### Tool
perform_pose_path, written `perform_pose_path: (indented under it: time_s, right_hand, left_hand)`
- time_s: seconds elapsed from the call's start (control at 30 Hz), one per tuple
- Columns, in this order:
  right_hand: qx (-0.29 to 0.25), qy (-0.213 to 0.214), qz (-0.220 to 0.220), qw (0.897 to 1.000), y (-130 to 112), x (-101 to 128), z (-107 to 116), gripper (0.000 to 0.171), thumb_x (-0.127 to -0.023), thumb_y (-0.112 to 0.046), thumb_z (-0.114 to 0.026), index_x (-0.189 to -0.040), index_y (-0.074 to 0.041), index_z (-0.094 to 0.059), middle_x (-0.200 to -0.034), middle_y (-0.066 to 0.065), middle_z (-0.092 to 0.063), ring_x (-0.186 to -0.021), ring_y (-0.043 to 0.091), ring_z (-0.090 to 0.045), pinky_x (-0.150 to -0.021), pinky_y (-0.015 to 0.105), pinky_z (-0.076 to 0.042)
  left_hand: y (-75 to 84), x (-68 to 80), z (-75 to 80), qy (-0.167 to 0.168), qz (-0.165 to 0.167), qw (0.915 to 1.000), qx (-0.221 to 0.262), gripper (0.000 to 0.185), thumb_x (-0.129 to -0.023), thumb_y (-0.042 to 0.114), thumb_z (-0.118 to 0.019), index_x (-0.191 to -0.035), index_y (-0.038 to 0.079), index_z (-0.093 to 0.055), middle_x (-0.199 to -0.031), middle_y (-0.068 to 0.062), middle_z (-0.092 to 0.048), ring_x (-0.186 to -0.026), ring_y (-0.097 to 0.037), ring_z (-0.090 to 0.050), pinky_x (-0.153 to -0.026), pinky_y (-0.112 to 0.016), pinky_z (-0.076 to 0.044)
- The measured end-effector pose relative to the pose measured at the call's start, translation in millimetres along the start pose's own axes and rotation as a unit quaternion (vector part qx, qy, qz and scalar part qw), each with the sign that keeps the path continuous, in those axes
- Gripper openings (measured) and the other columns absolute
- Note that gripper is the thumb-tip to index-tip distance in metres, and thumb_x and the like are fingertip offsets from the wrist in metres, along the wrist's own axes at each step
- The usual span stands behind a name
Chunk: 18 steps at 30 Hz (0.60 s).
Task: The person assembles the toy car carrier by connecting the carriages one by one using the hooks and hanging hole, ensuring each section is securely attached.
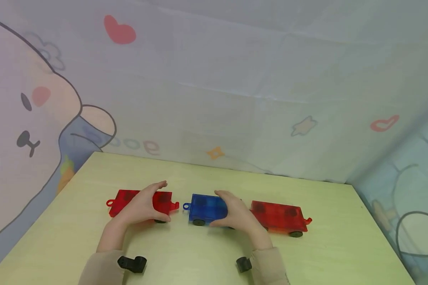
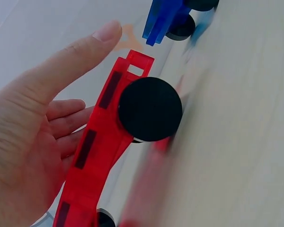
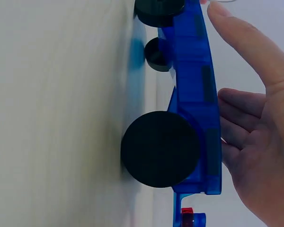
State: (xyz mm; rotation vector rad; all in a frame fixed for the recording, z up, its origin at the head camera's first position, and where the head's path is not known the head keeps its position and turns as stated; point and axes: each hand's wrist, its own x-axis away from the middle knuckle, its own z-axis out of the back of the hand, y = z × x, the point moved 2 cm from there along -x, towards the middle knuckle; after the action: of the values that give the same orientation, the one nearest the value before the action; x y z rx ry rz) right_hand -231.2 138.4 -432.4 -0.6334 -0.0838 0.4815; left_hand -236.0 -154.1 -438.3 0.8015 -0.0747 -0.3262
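Observation:
Three toy wagons stand in a row on the pale table. My left hand cups the left red wagon, fingers curled over its top and thumb along its near side. The left wrist view shows that red wagon edge-on with a black wheel and the fingers behind it. My right hand holds the blue wagon the same way. In the right wrist view the blue wagon rests on its wheel. A small gap separates the two wagons' couplings.
A second red wagon stands just right of the blue one, touching or nearly touching it. A cartoon-printed cloth hangs behind and beside the table. Bare tabletop lies in front of the wagons and at the right.

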Motion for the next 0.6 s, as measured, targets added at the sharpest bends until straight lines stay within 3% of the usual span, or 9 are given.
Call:
perform_pose_path:
  time_s: [0.6]
  right_hand:
    - [0.011, -0.018, -0.013, 1.0, 10.6, -4.0, -7.3, 0.092, -0.071, -0.035, -0.085, -0.144, -0.002, -0.041, -0.148, 0.017, -0.042, -0.137, 0.035, -0.039, -0.109, 0.052, -0.037]
  left_hand:
    - [-5.7, -1.1, -1.4, -0.004, 0.005, 1.0, -0.003, 0.094, -0.065, 0.026, -0.088, -0.144, 0.004, -0.041, -0.138, -0.012, -0.052, -0.122, -0.032, -0.048, -0.09, -0.049, -0.052]
